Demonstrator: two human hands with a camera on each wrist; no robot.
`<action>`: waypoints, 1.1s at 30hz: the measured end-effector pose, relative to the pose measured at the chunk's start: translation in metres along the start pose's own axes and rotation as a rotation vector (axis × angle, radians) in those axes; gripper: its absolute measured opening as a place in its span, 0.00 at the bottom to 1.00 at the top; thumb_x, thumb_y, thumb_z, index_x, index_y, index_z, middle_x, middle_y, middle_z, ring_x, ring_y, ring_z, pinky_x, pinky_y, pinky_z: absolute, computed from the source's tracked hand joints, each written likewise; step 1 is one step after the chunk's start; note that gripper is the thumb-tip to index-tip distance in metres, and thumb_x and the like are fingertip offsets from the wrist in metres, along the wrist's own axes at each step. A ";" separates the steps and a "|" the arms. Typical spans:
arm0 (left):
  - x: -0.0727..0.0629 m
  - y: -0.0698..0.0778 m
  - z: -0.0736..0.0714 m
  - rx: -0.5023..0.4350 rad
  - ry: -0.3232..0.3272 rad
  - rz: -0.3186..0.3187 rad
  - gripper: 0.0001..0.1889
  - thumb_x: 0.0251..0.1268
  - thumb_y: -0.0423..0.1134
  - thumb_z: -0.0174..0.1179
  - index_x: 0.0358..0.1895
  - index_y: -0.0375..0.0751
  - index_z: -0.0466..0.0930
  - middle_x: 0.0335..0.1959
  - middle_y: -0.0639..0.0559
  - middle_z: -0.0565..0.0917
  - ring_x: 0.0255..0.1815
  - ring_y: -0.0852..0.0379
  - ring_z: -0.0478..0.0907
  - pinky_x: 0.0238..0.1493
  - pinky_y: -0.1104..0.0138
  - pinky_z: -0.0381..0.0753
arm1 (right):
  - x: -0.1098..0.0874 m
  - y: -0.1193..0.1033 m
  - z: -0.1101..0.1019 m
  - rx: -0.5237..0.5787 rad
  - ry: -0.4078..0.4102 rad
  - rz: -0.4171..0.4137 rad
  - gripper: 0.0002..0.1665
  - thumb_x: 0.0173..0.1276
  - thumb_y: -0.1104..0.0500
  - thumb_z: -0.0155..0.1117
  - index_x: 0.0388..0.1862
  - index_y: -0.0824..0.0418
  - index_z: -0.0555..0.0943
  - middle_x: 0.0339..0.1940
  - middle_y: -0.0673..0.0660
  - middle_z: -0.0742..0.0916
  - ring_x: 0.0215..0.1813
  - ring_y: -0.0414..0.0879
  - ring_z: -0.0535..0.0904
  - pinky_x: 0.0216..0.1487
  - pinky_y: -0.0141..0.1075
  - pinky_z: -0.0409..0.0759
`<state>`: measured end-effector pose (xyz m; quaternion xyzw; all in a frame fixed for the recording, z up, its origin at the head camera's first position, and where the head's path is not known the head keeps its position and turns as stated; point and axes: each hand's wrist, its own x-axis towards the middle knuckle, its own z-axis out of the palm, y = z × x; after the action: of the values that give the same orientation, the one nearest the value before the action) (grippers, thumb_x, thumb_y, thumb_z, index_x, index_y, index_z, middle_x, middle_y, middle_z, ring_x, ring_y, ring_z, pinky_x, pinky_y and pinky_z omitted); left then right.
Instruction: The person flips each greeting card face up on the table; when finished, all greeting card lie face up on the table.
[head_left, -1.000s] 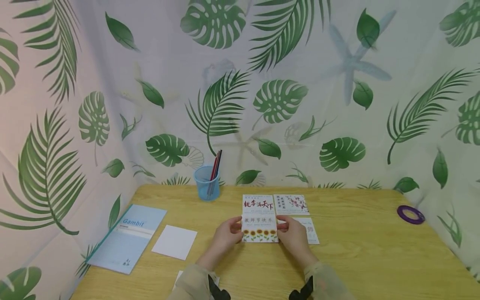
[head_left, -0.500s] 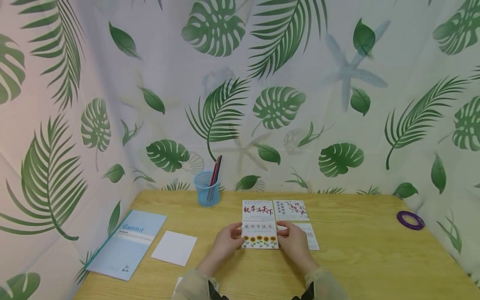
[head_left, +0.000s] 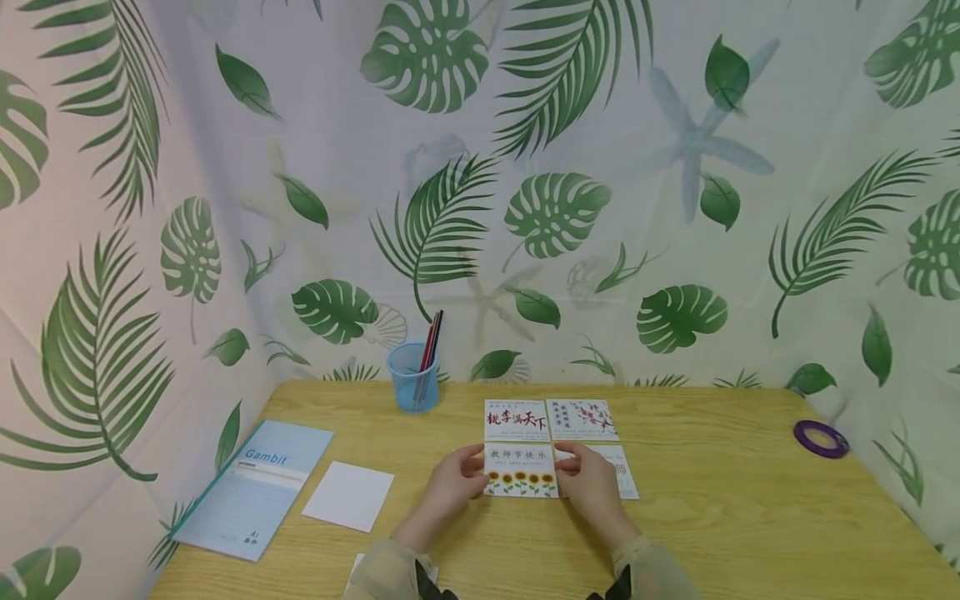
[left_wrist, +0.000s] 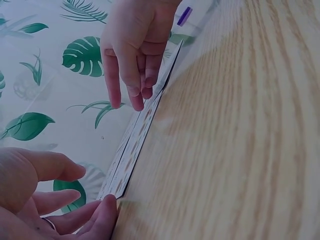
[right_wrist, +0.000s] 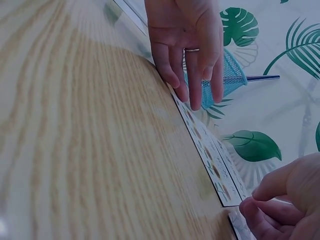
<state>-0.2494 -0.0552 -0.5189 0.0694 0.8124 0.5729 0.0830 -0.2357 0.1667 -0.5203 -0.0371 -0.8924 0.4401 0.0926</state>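
Note:
A square card with a row of sunflowers and grey characters [head_left: 521, 471] lies flat on the table. My left hand [head_left: 456, 475] rests at its left edge, the fingertips touching it near the corner. At its right edge is my right hand [head_left: 588, 479], fingers loosely bent and partly over a neighbouring card [head_left: 624, 471], whose left part is hidden. Behind the sunflower card lies a card with red calligraphy [head_left: 516, 419]. To the right of that one sits a card with red blossoms [head_left: 585, 419]. Together these cards form a two-by-two block.
A plain white square card [head_left: 348, 496] lies left of the hands, beside a light-blue notebook [head_left: 255, 487]. Another white piece [head_left: 358, 568] is partly hidden under the left sleeve. A blue mesh pen cup [head_left: 414, 383] stands at the back; a purple ring [head_left: 821, 439] lies far right.
The head view has tilted up slightly, so everything sits a little lower in it. Both hands stay at the sides of the sunflower card, with barely any movement.

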 end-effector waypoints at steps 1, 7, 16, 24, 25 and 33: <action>0.000 0.000 0.000 -0.002 0.001 -0.001 0.30 0.59 0.27 0.61 0.68 0.30 0.69 0.57 0.30 0.79 0.50 0.44 0.81 0.42 0.63 0.87 | 0.000 0.000 0.000 0.003 0.001 -0.004 0.23 0.60 0.70 0.63 0.56 0.65 0.82 0.35 0.58 0.90 0.36 0.47 0.86 0.34 0.34 0.82; -0.001 -0.002 -0.006 -0.033 0.016 0.015 0.31 0.59 0.27 0.61 0.69 0.29 0.68 0.58 0.28 0.78 0.53 0.40 0.80 0.41 0.62 0.87 | -0.002 0.000 -0.002 0.007 -0.002 -0.023 0.23 0.60 0.70 0.62 0.56 0.64 0.82 0.34 0.57 0.90 0.35 0.45 0.85 0.35 0.35 0.83; -0.017 -0.002 -0.020 -0.009 0.043 0.075 0.31 0.59 0.28 0.60 0.69 0.29 0.67 0.57 0.28 0.79 0.53 0.36 0.81 0.39 0.63 0.87 | -0.007 -0.006 0.002 0.038 -0.023 -0.055 0.26 0.57 0.72 0.63 0.56 0.62 0.82 0.37 0.57 0.89 0.36 0.45 0.84 0.38 0.35 0.84; -0.036 0.000 -0.042 0.075 0.098 0.059 0.31 0.61 0.31 0.62 0.69 0.33 0.69 0.56 0.32 0.81 0.50 0.41 0.82 0.42 0.60 0.86 | -0.015 -0.017 0.007 0.043 -0.044 -0.093 0.27 0.55 0.73 0.61 0.55 0.62 0.82 0.38 0.57 0.89 0.37 0.43 0.83 0.37 0.32 0.84; -0.038 0.000 -0.045 0.085 0.103 0.056 0.30 0.61 0.31 0.62 0.69 0.34 0.69 0.57 0.32 0.81 0.50 0.41 0.82 0.43 0.59 0.86 | -0.016 -0.018 0.008 0.051 -0.051 -0.093 0.27 0.55 0.73 0.62 0.56 0.62 0.82 0.38 0.57 0.88 0.37 0.42 0.83 0.37 0.31 0.84; -0.048 -0.003 -0.059 0.135 0.145 0.022 0.27 0.62 0.32 0.63 0.66 0.37 0.73 0.57 0.33 0.81 0.50 0.43 0.83 0.43 0.59 0.86 | -0.021 -0.023 0.017 0.048 -0.072 -0.178 0.25 0.56 0.72 0.64 0.54 0.61 0.83 0.40 0.58 0.88 0.37 0.42 0.82 0.36 0.30 0.83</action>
<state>-0.2153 -0.1199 -0.4994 0.0423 0.8522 0.5214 0.0127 -0.2182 0.1361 -0.5149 0.0606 -0.8841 0.4524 0.1000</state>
